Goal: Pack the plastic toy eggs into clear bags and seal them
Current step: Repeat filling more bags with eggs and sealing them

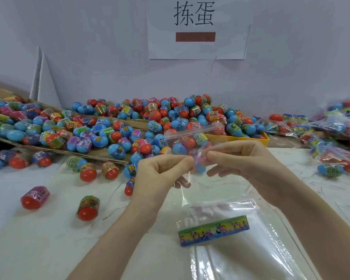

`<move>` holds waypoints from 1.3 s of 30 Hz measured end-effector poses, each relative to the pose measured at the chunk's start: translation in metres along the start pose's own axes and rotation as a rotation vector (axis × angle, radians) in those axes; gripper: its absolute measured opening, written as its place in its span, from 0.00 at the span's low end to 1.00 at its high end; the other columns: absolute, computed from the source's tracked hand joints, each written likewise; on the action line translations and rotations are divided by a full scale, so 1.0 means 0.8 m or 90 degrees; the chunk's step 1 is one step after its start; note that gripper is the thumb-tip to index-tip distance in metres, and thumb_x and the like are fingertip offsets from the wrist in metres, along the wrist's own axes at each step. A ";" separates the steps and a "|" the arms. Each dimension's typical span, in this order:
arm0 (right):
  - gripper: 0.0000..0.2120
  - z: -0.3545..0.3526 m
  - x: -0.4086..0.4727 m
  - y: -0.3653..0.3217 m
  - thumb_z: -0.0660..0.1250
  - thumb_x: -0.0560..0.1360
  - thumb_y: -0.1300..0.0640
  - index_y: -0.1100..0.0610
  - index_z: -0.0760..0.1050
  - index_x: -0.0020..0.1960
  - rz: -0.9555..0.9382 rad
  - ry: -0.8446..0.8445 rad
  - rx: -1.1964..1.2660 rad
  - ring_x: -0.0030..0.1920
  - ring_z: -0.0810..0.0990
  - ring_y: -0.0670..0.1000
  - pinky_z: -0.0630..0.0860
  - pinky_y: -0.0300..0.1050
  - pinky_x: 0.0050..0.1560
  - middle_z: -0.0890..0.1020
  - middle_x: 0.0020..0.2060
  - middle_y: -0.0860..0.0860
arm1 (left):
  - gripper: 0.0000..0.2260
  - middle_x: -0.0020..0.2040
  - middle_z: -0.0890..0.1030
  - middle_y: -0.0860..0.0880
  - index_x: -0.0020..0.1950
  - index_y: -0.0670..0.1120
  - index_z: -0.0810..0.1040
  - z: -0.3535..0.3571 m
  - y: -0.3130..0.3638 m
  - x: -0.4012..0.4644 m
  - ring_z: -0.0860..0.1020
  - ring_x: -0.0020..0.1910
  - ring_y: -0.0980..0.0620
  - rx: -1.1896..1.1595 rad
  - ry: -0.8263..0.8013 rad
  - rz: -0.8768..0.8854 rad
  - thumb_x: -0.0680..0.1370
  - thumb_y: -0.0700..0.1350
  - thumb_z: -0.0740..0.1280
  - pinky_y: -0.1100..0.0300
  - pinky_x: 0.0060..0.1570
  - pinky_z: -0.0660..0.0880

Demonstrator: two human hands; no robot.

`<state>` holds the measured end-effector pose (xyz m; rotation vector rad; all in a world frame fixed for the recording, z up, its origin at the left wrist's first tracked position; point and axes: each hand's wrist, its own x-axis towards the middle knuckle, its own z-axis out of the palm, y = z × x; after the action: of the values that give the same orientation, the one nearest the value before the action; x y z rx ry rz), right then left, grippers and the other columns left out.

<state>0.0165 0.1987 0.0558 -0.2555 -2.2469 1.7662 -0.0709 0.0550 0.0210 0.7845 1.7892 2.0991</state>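
My left hand (160,172) and my right hand (238,160) hold a clear zip bag (190,136) up between them, each pinching it near the middle of the view. The bag's red-striped zip edge points up and away. Behind the plastic, between my fingertips, a blue and pink egg (199,165) shows; whether it is inside the bag I cannot tell. A big pile of red and blue wrapped toy eggs (129,122) covers flattened cardboard behind my hands.
Loose eggs (87,208) lie on the white table at left. A stack of clear bags (240,249) with a colourful label strip (213,230) lies near my right forearm. Filled bags (331,134) pile up at right. A yellow tray (251,138) sits behind.
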 end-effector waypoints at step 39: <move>0.12 -0.016 0.032 0.034 0.70 0.68 0.57 0.47 0.77 0.50 -0.090 0.288 -0.035 0.33 0.78 0.35 0.75 0.31 0.34 0.82 0.34 0.41 | 0.14 0.36 0.85 0.47 0.44 0.49 0.81 -0.010 -0.003 0.005 0.82 0.31 0.53 -0.054 -0.060 -0.091 0.59 0.44 0.73 0.68 0.32 0.76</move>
<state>-0.0045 0.2247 0.0351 -0.4456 -1.9369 1.4078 -0.0791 0.0508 0.0186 0.6996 1.6455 1.9968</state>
